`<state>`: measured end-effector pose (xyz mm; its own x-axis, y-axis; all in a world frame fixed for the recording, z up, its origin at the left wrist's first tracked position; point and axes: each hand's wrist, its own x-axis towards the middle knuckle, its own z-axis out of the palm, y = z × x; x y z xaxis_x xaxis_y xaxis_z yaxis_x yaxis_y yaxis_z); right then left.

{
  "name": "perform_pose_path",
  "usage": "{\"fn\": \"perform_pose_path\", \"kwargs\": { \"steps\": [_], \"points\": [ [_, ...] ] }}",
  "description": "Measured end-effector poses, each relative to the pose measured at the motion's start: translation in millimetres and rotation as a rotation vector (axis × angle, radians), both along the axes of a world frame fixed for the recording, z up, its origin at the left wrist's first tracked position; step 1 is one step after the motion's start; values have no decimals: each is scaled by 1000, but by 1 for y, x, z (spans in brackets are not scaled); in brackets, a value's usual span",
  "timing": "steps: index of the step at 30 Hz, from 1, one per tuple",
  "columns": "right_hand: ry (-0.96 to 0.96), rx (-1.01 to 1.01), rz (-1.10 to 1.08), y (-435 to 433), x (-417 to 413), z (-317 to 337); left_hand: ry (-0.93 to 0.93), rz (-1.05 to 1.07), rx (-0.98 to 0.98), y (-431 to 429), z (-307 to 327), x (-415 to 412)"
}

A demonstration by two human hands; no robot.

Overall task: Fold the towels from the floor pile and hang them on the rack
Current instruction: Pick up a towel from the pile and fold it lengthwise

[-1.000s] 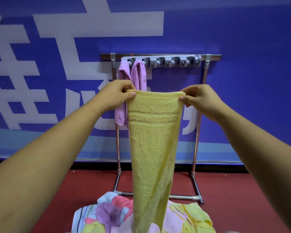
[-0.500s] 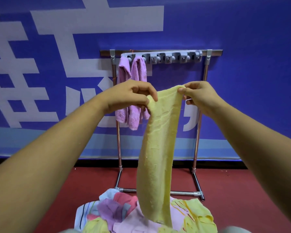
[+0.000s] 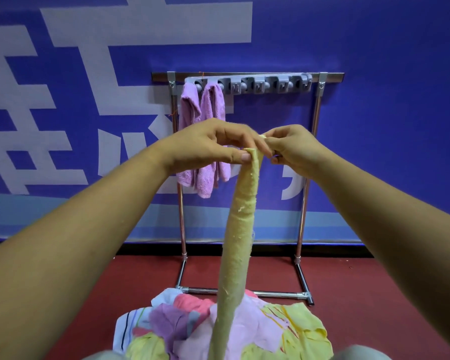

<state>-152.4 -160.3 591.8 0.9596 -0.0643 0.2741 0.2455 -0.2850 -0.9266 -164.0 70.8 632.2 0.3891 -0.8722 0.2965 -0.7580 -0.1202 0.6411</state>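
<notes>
Hanging as a narrow strip, yellow towel (image 3: 240, 242), top pinched by fingers of left hand (image 3: 205, 146), right hand (image 3: 294, 149)

Bright, flat indoor light; wide-angle view, smeared at centre.

Evenly lit across the blue banner (image 3: 387, 131), with thin pale streaks of glare down the chrome posts of the rack (image 3: 270, 85) toward 12 o'clock. Softly shaded along the undersides of both forearms, at 8 and 4 o'clock, soft-edged throughout. Blurred by motion just above centre, over the fingers of the left hand (image 3: 208, 146) and right hand (image 3: 294, 149) and the pinched top of the yellow towel (image 3: 240, 229); crisper farther down the cloth. Stretched and swollen toward 7 and 5 o'clock; slightly splayed at the rack's posts. Out of focus at 6 o'clock, on pale grey shapes (image 3: 361, 354) along the bottom edge.
</notes>
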Motion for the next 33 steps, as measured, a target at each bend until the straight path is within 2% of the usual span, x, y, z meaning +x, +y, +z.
{"fn": "perform_pose_path", "kwargs": {
  "steps": [2,5,8,16,20,25,28,31,33],
  "points": [
    [1,6,-3,7,-2,-1,-58,133,72,-4,0,1],
    [-2,18,50,18,-5,-4,-345,464,154,-9,-6,10],
    [-8,92,122,28,-8,-8,-392,603,100,-10,-13,15],
    [34,302,304,35,-11,-14,-306,622,-39,-7,-20,19],
    [-10,278,365,35,-12,-16,-285,619,-83,-5,-20,18],
    [-99,136,277,38,-15,-16,-254,626,-79,-4,-21,17],
    [-118,120,226,37,-14,-17,-272,604,-12,1,-20,18],
    [-132,63,139,31,-13,-19,-361,656,164,8,-24,23],
    [-133,37,106,27,-13,-21,-347,678,244,13,-25,23]
  ]
}}
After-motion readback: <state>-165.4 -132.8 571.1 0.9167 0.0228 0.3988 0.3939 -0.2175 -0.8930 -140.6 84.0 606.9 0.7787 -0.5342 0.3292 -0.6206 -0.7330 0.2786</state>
